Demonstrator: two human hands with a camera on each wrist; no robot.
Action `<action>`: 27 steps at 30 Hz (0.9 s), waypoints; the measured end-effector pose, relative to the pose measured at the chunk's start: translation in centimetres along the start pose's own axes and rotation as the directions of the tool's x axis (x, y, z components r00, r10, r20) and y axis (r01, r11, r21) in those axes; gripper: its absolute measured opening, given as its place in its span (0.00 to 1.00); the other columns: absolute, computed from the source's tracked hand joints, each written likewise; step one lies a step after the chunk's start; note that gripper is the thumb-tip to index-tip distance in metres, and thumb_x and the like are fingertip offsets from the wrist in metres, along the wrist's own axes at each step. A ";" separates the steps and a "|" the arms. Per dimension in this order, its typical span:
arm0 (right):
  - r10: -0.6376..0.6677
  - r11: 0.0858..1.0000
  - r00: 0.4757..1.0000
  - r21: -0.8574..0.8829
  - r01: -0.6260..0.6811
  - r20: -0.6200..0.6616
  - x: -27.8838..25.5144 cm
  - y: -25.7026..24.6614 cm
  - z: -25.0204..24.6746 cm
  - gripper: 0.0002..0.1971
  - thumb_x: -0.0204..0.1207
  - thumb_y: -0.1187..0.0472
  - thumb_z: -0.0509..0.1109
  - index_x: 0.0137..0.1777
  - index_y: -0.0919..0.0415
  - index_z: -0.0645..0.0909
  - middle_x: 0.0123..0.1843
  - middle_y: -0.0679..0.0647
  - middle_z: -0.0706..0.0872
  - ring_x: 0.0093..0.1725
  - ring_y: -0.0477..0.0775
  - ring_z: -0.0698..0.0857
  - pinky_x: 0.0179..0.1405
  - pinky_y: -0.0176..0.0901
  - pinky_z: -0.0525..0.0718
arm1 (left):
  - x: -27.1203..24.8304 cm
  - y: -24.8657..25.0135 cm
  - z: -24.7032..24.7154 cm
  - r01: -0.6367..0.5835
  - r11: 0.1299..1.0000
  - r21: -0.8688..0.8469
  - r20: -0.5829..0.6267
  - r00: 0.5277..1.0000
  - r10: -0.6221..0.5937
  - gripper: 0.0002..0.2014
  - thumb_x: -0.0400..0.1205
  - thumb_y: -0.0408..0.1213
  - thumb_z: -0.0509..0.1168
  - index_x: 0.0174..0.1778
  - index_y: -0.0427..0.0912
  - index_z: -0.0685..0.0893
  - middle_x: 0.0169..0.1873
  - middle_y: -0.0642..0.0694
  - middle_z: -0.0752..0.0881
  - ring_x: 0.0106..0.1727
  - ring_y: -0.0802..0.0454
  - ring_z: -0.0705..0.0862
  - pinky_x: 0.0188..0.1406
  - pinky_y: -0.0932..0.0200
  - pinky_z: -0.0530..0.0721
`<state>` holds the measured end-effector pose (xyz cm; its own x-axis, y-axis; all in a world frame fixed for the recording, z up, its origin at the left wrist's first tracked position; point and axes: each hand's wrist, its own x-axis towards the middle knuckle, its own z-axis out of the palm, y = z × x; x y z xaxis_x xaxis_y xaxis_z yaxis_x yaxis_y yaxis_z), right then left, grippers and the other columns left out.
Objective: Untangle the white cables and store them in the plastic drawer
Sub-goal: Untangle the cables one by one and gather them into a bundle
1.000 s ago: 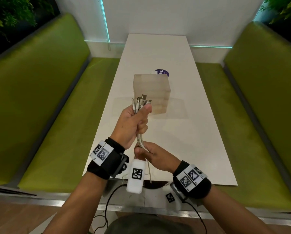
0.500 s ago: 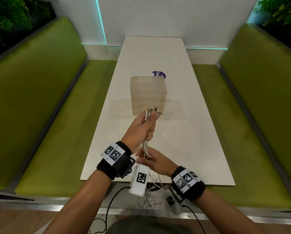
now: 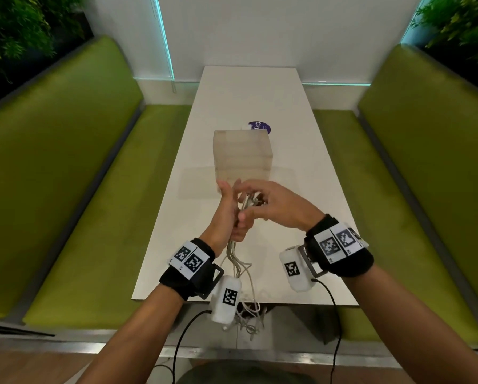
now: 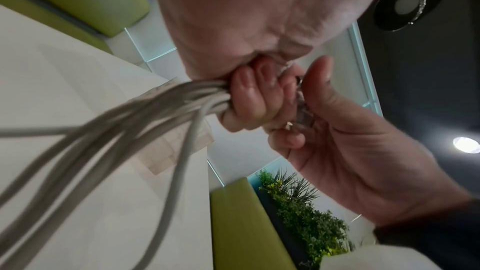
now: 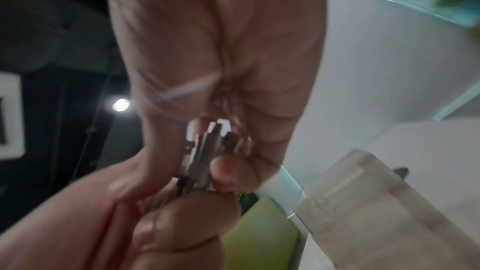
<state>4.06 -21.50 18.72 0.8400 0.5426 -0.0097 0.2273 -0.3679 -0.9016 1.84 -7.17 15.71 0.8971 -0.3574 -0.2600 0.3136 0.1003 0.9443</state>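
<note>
Left hand (image 3: 233, 217) fisted upright (thumb up), right hand (image 3: 280, 203) pinching above it.

The cables (image 3: 239, 268) are looking white and a bit grey, and the drawer box (image 3: 242, 159) is showing up see-through and milky. The table (image 3: 293, 151) is shining white, the 2 benches (image 3: 74, 189) are glowing green, and the wrist bands (image 3: 343, 250) are showing black and white squares.

My head view looks down and forward along the white table (image 3: 260, 92). Both wrist views sit very near the fingers, tilted upward, sharing the connector ends (image 5: 207, 151) with it.
</note>
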 end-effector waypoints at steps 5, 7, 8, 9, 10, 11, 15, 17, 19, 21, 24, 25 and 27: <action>0.016 0.961 1.000 -0.277 -0.014 0.005 0.7 -0.1 1.5 0.13 0.79 0.58 0.67 0.62 0.54 0.74 0.42 0.49 0.85 0.41 0.49 0.85 0.44 0.42 0.82 | -0.1 -0.1 -0.2 0.006 0.996 -0.091 -0.045 0.999 -0.010 0.39 0.73 0.73 0.26 0.57 0.61 0.77 0.16 0.52 0.67 0.19 0.57 0.58 0.21 0.65 0.51; -0.009 0.958 1.000 -0.287 0.011 0.010 0.7 -0.1 1.9 0.10 0.81 0.63 0.63 0.60 0.57 0.75 0.45 0.53 0.85 0.39 0.49 0.86 0.44 0.43 0.84 | 0.1 -0.5 -0.7 -0.001 0.989 -0.149 -0.044 0.999 -0.006 0.43 0.72 0.74 0.28 0.63 0.56 0.77 0.20 0.49 0.72 0.18 0.57 0.62 0.21 0.65 0.52; -0.011 0.962 1.000 -0.272 0.016 0.018 0.6 -0.1 1.9 0.08 0.81 0.64 0.63 0.58 0.58 0.76 0.46 0.53 0.85 0.37 0.46 0.87 0.42 0.40 0.85 | 0.3 -0.9 -1.0 -0.004 0.985 -0.172 -0.030 1.000 -0.001 0.45 0.72 0.75 0.29 0.68 0.51 0.76 0.22 0.48 0.75 0.19 0.57 0.65 0.21 0.65 0.53; -0.011 0.967 1.000 -0.254 0.018 0.028 0.6 -0.2 1.7 0.05 0.80 0.65 0.64 0.54 0.58 0.77 0.44 0.52 0.84 0.34 0.44 0.87 0.38 0.36 0.84 | 0.4 -1.2 -1.2 -0.016 0.980 -0.197 -0.011 1.000 0.014 0.47 0.71 0.76 0.32 0.74 0.47 0.71 0.26 0.48 0.78 0.20 0.56 0.68 0.20 0.65 0.56; -0.014 0.971 0.999 -0.239 0.022 0.036 0.5 -0.5 1.5 0.03 0.80 0.66 0.65 0.51 0.60 0.77 0.43 0.48 0.83 0.32 0.43 0.87 0.35 0.31 0.82 | 0.4 -1.4 -1.5 -0.034 0.976 -0.216 0.007 0.999 0.036 0.47 0.71 0.76 0.36 0.78 0.47 0.65 0.30 0.47 0.80 0.23 0.55 0.71 0.20 0.64 0.61; -0.015 0.972 0.999 -0.234 0.024 0.042 0.4 -0.9 1.2 0.02 0.79 0.67 0.66 0.49 0.62 0.77 0.41 0.46 0.83 0.31 0.44 0.87 0.34 0.28 0.80 | 0.3 -1.6 -1.7 -0.058 0.974 -0.220 0.030 0.997 0.066 0.45 0.73 0.74 0.40 0.80 0.47 0.62 0.32 0.46 0.81 0.26 0.53 0.74 0.22 0.62 0.66; -0.043 0.962 0.999 -0.268 0.050 0.032 0.5 -2.5 -1.0 0.03 0.76 0.66 0.70 0.48 0.62 0.79 0.42 0.51 0.84 0.41 0.48 0.82 0.39 0.25 0.77 | -0.9 -2.6 -1.8 -0.177 0.984 0.004 0.058 0.983 0.176 0.24 0.84 0.56 0.51 0.67 0.44 0.76 0.28 0.46 0.80 0.30 0.51 0.77 0.34 0.57 0.75; -0.033 0.959 0.999 -0.279 0.039 0.027 0.6 -3.3 -2.3 0.03 0.76 0.65 0.71 0.48 0.59 0.79 0.41 0.48 0.84 0.40 0.43 0.81 0.38 0.26 0.76 | -1.5 -2.9 -1.6 -0.205 0.977 0.061 0.054 0.978 0.202 0.19 0.84 0.49 0.52 0.54 0.39 0.81 0.25 0.49 0.76 0.28 0.51 0.76 0.35 0.59 0.76; -0.034 0.949 0.999 -0.314 0.040 0.024 0.5 -3.9 -3.1 0.03 0.76 0.63 0.71 0.47 0.58 0.79 0.40 0.44 0.82 0.36 0.35 0.78 0.36 0.25 0.75 | -1.8 -2.7 -1.6 -0.233 0.968 0.098 0.064 0.972 0.227 0.17 0.84 0.47 0.52 0.45 0.39 0.80 0.23 0.53 0.73 0.28 0.51 0.77 0.38 0.56 0.78; -0.017 0.955 1.000 -0.297 0.015 -0.004 0.4 -4.1 -3.6 0.03 0.76 0.63 0.71 0.47 0.57 0.79 0.37 0.43 0.80 0.30 0.33 0.76 0.31 0.24 0.73 | -1.9 -2.4 -1.9 -0.263 0.946 0.188 0.100 0.963 0.248 0.15 0.85 0.46 0.53 0.43 0.41 0.79 0.23 0.57 0.77 0.32 0.50 0.81 0.52 0.39 0.80; 0.045 0.970 0.998 -0.235 -0.056 -0.053 0.3 -3.8 -3.9 0.03 0.76 0.61 0.71 0.47 0.58 0.80 0.33 0.47 0.78 0.26 0.41 0.73 0.27 0.33 0.73 | -1.9 -2.0 -2.3 -0.265 0.931 0.250 0.113 0.963 0.244 0.14 0.85 0.47 0.55 0.41 0.45 0.79 0.23 0.58 0.78 0.35 0.45 0.81 0.54 0.35 0.78; 0.064 0.971 0.996 -0.225 -0.077 -0.066 0.3 -3.6 -4.0 0.03 0.76 0.61 0.71 0.47 0.57 0.80 0.32 0.49 0.78 0.26 0.45 0.74 0.28 0.37 0.75 | -1.8 -1.9 -2.4 -0.262 0.932 0.252 0.089 0.965 0.247 0.14 0.85 0.46 0.55 0.40 0.43 0.78 0.22 0.58 0.76 0.32 0.47 0.79 0.45 0.43 0.79; 0.121 0.948 0.991 -0.289 -0.133 -0.057 0.1 -3.0 -4.4 0.03 0.77 0.59 0.70 0.48 0.56 0.80 0.37 0.50 0.80 0.31 0.49 0.80 0.34 0.39 0.78 | -1.6 -1.6 -2.4 -0.253 0.932 0.258 0.045 0.967 0.250 0.16 0.87 0.45 0.55 0.38 0.41 0.78 0.20 0.59 0.69 0.24 0.56 0.69 0.28 0.60 0.70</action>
<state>5.58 -23.66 23.32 0.8879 0.4503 -0.0945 0.2464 -0.6387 -0.7289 0.65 -4.53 14.12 0.9320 -0.3624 -0.0062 -0.0152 -0.0561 0.9983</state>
